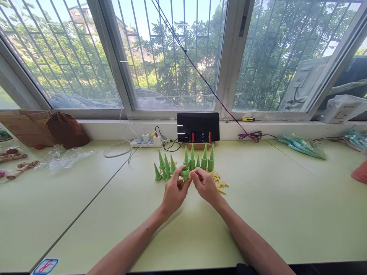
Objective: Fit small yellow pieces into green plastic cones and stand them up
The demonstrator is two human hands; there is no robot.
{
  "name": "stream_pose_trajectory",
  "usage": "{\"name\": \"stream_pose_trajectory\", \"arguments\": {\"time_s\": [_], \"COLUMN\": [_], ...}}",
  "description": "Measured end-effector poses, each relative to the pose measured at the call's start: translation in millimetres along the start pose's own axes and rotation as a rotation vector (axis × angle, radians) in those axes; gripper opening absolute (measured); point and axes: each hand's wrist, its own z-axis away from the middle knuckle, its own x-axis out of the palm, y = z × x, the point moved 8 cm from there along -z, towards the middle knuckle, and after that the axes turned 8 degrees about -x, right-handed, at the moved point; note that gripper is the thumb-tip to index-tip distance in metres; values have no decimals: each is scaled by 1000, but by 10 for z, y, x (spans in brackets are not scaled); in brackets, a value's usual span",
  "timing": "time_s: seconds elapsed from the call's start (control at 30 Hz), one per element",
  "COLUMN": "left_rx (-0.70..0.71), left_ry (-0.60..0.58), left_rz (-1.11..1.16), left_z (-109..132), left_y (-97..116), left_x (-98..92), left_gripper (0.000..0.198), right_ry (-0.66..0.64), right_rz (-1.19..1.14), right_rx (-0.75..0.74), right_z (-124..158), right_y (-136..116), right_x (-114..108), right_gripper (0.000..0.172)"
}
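My left hand point(175, 190) grips a green plastic cone point(185, 171), its wide open end turned up and its narrow part between my fingers. Close against it, my right hand point(205, 184) is closed in a pinch; whatever its fingertips hold is too small to make out. Green cones point(167, 168) stand points up just beyond my left hand. More green cones point(204, 158) stand in a group behind my right hand. Small yellow plastic pieces point(220, 185) lie scattered beside my right hand, partly hidden by it.
A dark tablet point(197, 121) leans at the window sill with a lit phone point(197, 137) before it. To its left lies a power strip point(146, 143) with cables. A brown bag point(67, 129) and wooden pieces point(21, 170) sit far left; teal plastic packets point(301, 146) lie right.
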Motion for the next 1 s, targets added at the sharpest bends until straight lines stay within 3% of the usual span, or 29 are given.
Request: {"name": "stream_pose_trajectory", "arguments": {"time_s": [0.3, 0.53, 0.83, 1.0], "left_rx": [4, 3, 11, 7], "left_ry": [-7, -4, -17, -12], "left_rz": [-29, -19, -26, -7], "left_z": [5, 9, 4, 2], "left_y": [4, 1, -17, -5], "left_x": [1, 2, 16, 6], "left_gripper": [41, 39, 41, 40], "right_ry": [1, -11, -2, -13], "right_rz": [44, 8, 8, -10], "right_rx": [5, -2, -3, -7], "right_z": [-2, 5, -2, -1], "right_y": [54, 14, 21, 4], "right_x": [0, 9, -4, 11], "right_gripper": [43, 35, 41, 33]}}
